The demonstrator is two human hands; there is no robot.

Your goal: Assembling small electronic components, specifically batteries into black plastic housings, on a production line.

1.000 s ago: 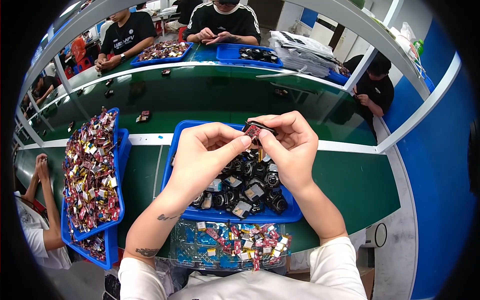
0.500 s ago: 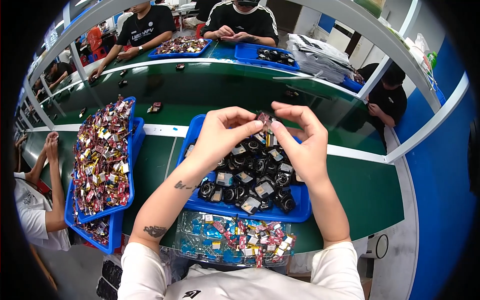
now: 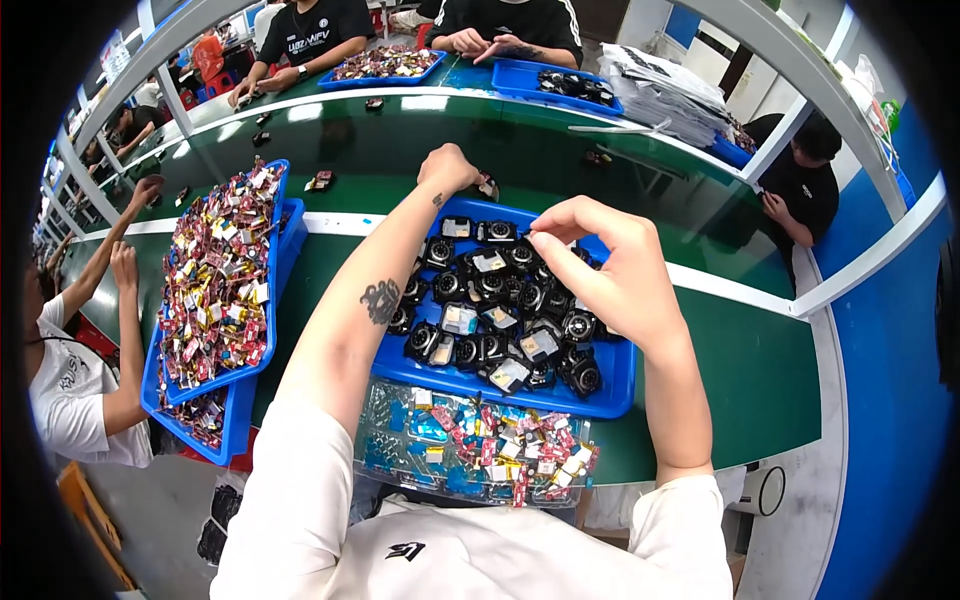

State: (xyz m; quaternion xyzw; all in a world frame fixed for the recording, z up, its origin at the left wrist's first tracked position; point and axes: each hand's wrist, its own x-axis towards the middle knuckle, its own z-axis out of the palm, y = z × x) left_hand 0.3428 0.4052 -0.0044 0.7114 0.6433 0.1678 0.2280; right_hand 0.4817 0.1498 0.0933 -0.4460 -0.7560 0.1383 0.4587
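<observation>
My left hand (image 3: pixel 449 168) reaches over the far rim of the blue tray (image 3: pixel 622 392) to the green belt. Its fingers are curled and mostly hidden, closed on a small black watch case (image 3: pixel 487 185) with a reddish part at its right side. Above the tray's right half, my right hand (image 3: pixel 615 265) is bent with thumb and forefinger tips close together. What lies in that pinch, if anything, I cannot make out. Black watch cases (image 3: pixel 490 285) fill the tray, several showing pale square inserts. A clear compartment tray (image 3: pixel 385 455) by my body holds red boards and silver-yellow batteries.
At left, stacked blue trays (image 3: pixel 262 345) are heaped with red boards and batteries (image 3: pixel 220 280). A white rail (image 3: pixel 335 225) borders the green conveyor belt (image 3: pixel 400 140), where scattered parts (image 3: pixel 320 181) lie. White frame posts (image 3: pixel 870 255) rise at right. Co-workers sit across and at left.
My hands have parted. The left has gone forward to the belt with the watch case, while the right stays over the tray. The view has shifted, and the co-worker at left now reaches toward the belt.
</observation>
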